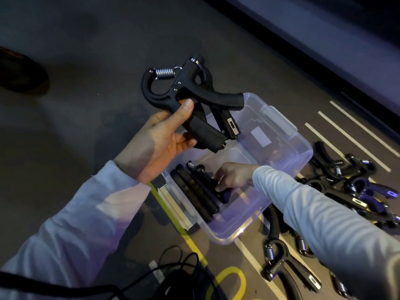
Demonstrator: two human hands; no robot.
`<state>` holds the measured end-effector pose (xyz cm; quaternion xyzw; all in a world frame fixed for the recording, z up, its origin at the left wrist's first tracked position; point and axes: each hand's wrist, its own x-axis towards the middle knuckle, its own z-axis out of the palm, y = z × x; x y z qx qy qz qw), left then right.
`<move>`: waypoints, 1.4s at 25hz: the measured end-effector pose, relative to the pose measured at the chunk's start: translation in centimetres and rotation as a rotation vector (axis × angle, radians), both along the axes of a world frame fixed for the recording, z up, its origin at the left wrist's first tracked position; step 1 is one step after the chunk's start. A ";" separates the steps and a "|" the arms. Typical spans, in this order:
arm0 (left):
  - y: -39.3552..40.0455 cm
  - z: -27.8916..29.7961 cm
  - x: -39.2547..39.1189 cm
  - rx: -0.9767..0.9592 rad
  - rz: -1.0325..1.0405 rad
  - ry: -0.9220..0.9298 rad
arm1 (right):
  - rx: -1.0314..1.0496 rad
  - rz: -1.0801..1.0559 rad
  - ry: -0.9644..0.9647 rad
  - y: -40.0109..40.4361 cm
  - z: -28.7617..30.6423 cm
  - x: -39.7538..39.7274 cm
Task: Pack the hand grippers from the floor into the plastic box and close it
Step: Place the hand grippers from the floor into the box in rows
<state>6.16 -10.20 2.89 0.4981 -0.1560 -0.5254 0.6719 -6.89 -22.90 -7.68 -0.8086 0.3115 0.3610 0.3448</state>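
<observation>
Left hand [160, 139] grips black spring-loaded hand gripper [194, 98] above clear plastic box [287, 152] on floor. Right hand [232, 176] inside box, fingers curled round packed black gripper [216, 187]. More grippers [350, 182] on floor right of box.

Grippers [195, 192] stand inside the box [287, 152] (near-left end); others [355, 187] lie right.

The dark floor [86, 61] with white and yellow lines carries the clear plastic box [287, 148] in the middle, loose hand grippers [346, 182] at right, black cables [179, 269] at bottom.
</observation>
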 end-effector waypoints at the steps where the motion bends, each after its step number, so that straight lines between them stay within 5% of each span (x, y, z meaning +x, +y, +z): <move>1: 0.0 0.0 0.0 -0.002 -0.002 0.002 | -0.013 0.020 0.001 0.2 -0.2 0.1; 22: 0.5 -0.4 -0.2 0.034 -0.045 -0.015 | -0.171 0.014 -0.068 1.1 -0.3 -0.5; 24: 0.5 -0.4 -0.3 0.033 -0.050 -0.007 | -0.171 -0.295 -0.330 0.0 0.9 -0.6; 26: 0.5 -0.5 -0.4 0.036 -0.054 -0.002 | 0.094 -0.835 -0.623 -0.7 3.6 -0.6; 28: 0.5 -0.7 -0.6 0.038 -0.060 -0.001 | 0.403 -1.117 -0.823 -1.4 6.5 -1.1; 31: 0.6 -1.2 -0.9 0.026 -0.097 0.022 | 0.665 -0.994 -0.856 -1.3 9.5 -2.4; 35: 0.7 -1.7 -1.9 0.015 -0.150 0.089 | 0.317 -0.621 -0.823 -0.2 9.2 -3.1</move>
